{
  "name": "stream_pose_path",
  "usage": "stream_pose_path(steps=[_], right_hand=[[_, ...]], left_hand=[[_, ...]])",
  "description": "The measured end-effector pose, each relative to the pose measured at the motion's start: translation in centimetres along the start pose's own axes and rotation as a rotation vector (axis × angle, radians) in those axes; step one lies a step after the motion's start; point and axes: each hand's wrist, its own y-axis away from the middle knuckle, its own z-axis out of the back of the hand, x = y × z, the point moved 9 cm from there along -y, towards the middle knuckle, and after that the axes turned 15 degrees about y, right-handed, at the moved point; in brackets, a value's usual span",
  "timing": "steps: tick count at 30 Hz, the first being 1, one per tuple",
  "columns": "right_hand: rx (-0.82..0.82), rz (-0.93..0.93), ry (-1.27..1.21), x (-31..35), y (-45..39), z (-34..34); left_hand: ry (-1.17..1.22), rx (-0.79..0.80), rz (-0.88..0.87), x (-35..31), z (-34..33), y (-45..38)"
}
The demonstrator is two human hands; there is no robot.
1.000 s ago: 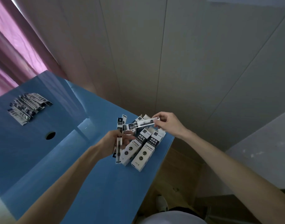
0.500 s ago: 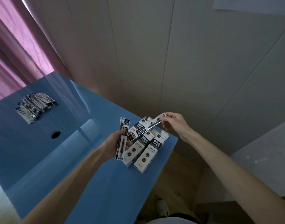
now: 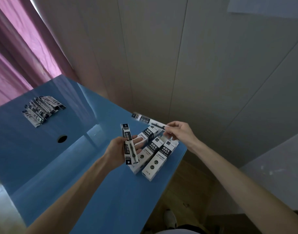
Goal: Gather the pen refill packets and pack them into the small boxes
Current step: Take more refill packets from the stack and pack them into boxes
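Note:
Three small white-and-black boxes (image 3: 157, 155) lie side by side near the right edge of the blue table (image 3: 68, 166). My left hand (image 3: 118, 152) holds a few dark refill packets (image 3: 128, 144) upright just left of the boxes. My right hand (image 3: 179, 133) pinches one refill packet (image 3: 149, 119) by its end, lifted above the boxes' far ends and pointing left. A heap of several more refill packets (image 3: 41, 110) lies at the table's far left.
A round cable hole (image 3: 62, 139) sits in the table between the heap and my hands. A beige panelled wall stands behind the table, a pink curtain (image 3: 18, 56) hangs at the left. Wooden floor and a shoe (image 3: 170, 218) show below the table's right edge.
My right hand has pulled one packet away from the bundle and lifted it up and to the right. My left hand stays by the boxes with the rest.

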Motion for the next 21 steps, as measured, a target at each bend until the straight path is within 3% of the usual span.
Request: stream_pose_path(steps=[9,21], right_hand=[[0.098,-0.110,0.037,-2.9,2.7,-7.9],[0.056,-0.151,-0.091,-3.3,3.5,-10.4]], left_hand=[[0.091,-0.054,-0.112,0.5,0.0,-0.6],[0.195,-0.068,-0.125,0.6,-0.3,-0.4]])
